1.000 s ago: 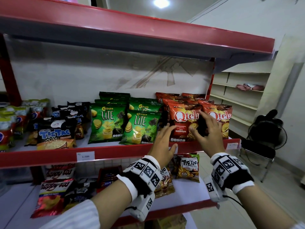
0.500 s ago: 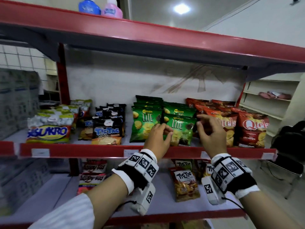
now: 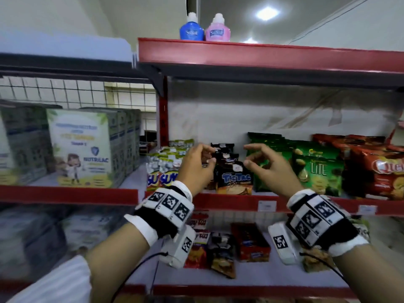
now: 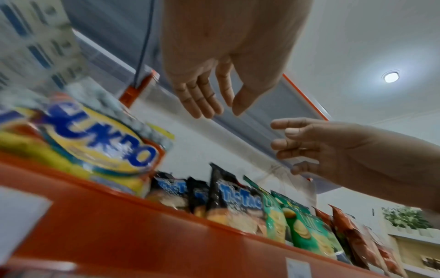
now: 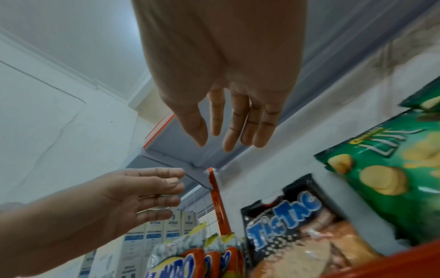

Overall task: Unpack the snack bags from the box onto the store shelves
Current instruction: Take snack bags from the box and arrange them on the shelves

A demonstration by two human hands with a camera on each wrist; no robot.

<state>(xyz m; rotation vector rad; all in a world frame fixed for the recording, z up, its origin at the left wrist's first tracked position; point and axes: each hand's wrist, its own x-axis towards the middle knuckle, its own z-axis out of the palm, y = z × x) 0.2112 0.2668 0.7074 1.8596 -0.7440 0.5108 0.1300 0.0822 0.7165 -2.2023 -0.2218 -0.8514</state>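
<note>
Since half a second ago my view has swung left, so the hands that were up against the green chip bags [image 3: 317, 169] now sit in front of the black snack bags [image 3: 235, 178], and a stack of milk boxes [image 3: 80, 147] has come into view on the next shelf section over. Both hands are up at the middle shelf [image 3: 229, 202], facing each other with a gap between them. My left hand [image 3: 195, 167] is holding nothing, fingers loosely bent with the tips close to the top of the black bags; from the head view I can't tell if they actually touch, and the left wrist view shows the fingers fairly straight and clear of everything. My right hand [image 3: 271, 169] is empty too, fingers relaxed and a bit spread, hovering just in front of the green bags. So both are released, nothing grasped. The snack bags stand upright in rows on the middle shelf: yellow and orange peanut bags [image 3: 161, 178] at the left, then the black ones, then green, then red chip bags [image 3: 380, 171] at the far right. More packets lie on the lower shelf [image 3: 262, 278] under my wrists. Two bottles, a blue bottle [image 3: 192, 29] and a pink bottle [image 3: 217, 30], sit side by side on the top shelf [image 3: 284, 55]. No box visible from any camera.
</note>
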